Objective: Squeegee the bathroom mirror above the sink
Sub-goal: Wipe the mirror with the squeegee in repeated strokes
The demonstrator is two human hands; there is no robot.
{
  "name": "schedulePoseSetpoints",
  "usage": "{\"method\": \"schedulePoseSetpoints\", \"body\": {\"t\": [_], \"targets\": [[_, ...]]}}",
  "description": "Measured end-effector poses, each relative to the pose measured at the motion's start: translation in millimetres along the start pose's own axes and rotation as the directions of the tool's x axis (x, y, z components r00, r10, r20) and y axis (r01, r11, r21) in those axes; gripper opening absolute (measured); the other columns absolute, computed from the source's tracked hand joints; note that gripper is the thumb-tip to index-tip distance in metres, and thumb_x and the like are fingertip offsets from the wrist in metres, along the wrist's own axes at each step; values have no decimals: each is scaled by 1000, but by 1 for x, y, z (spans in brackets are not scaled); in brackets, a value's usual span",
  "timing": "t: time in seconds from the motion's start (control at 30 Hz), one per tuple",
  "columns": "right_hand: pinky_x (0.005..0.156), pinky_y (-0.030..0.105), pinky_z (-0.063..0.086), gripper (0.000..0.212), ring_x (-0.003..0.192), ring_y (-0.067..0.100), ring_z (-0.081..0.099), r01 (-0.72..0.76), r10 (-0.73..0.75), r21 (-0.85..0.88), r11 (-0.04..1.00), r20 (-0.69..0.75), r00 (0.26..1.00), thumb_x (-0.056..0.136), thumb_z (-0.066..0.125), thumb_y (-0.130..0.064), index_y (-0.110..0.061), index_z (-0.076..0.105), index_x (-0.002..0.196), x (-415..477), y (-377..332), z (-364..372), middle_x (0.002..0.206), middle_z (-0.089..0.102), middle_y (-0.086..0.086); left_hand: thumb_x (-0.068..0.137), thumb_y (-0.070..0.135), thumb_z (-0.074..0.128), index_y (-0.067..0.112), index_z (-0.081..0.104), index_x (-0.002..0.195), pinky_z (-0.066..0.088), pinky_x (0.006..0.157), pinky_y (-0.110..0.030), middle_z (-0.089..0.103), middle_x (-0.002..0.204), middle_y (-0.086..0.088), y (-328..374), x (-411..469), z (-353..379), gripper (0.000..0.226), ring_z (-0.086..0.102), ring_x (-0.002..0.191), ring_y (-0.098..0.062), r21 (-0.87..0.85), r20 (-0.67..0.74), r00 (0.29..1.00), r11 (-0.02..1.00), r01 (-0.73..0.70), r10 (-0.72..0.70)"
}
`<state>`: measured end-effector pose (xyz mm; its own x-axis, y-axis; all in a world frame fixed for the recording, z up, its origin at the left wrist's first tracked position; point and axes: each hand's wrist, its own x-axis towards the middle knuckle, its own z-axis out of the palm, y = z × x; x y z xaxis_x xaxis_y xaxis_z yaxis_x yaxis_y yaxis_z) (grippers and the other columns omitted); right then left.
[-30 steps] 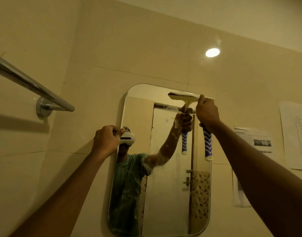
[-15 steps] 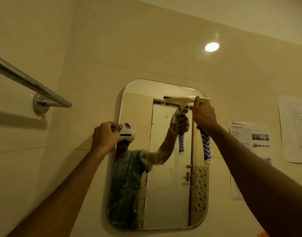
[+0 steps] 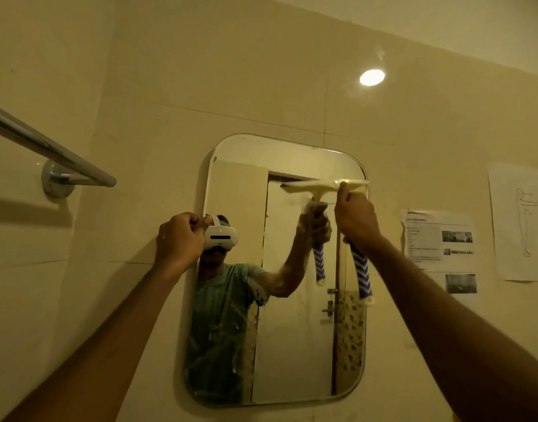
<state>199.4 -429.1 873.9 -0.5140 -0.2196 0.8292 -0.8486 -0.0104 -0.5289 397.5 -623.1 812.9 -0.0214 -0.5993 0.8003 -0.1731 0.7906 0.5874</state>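
A rounded rectangular mirror [image 3: 292,345] hangs on the beige tiled wall. My right hand [image 3: 356,219] grips the blue-and-white handle of a squeegee [image 3: 363,275]. Its pale blade lies flat across the upper right part of the glass. My left hand [image 3: 179,239] is curled over the mirror's left edge, holding it. The lower left of the glass shows wet smears. The mirror reflects a person with a white headset and the squeegee arm.
A chrome towel bar [image 3: 48,150] juts out from the wall at the upper left. Printed paper sheets [image 3: 438,236] and a drawing sheet [image 3: 520,220] are stuck to the wall right of the mirror. A bright light spot [image 3: 371,77] shines on the tiles above.
The squeegee blade has slid down from the mirror's top edge by a short way, with my right hand following. My left hand stays on the left edge.
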Motion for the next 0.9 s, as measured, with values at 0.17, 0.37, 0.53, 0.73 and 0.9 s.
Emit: {"method": "schedulePoseSetpoints", "body": {"t": [0.17, 0.37, 0.53, 0.73, 0.9], "targets": [[41, 20, 36, 52, 42, 8, 45, 8, -6, 38, 999, -38, 999, 106, 23, -39, -16, 47, 67, 10, -5, 7, 55, 47, -2, 97, 36, 53, 6, 68, 102, 32, 53, -14, 71, 95, -12, -1, 0, 0, 34, 60, 84, -21, 5, 2, 1000, 1000, -2, 2], [39, 13, 40, 51, 38, 2, 54, -64, 58, 97, 993, 70, 996, 106, 23, -39, -20, 53, 70, -74, 40, 29, 56, 56, -4, 97, 35, 53, 5, 68, 103, 33, 53, -15, 71, 99, -13, 0, -2, 1, 34, 65, 91, -27, -13, -8, 1000, 1000, 12, -13], [36, 10, 34, 52, 34, -1, 50, -52, 51, 24, 998, 68, 996, 106, 23, -38, -19, 50, 66, -68, 31, 20, 53, 49, -8, 96, 36, 55, 3, 68, 104, 34, 54, -15, 71, 99, -14, 1, -5, 0, 36, 66, 92, -29, -25, -22, 1000, 1000, 13, -14], [31, 8, 31, 53, 29, -5, 47, -30, 29, 22, 999, 25, 999, 106, 22, -40, -18, 48, 66, -35, 19, 17, 53, 49, -5, 94, 40, 56, 5, 70, 98, 46, 65, -29, 73, 91, -13, -5, -7, 1, 38, 68, 86, -29, -66, -22, 998, 996, 53, -55], [46, 27, 47, 55, 46, 11, 52, -100, 98, 103, 990, 27, 995, 104, 21, -45, -17, 54, 69, -82, 52, 40, 57, 54, 2, 93, 42, 57, 7, 71, 94, 55, 74, -36, 73, 86, -11, -10, -11, 3, 37, 69, 83, -28, -95, -18, 997, 993, 73, -75]]}}
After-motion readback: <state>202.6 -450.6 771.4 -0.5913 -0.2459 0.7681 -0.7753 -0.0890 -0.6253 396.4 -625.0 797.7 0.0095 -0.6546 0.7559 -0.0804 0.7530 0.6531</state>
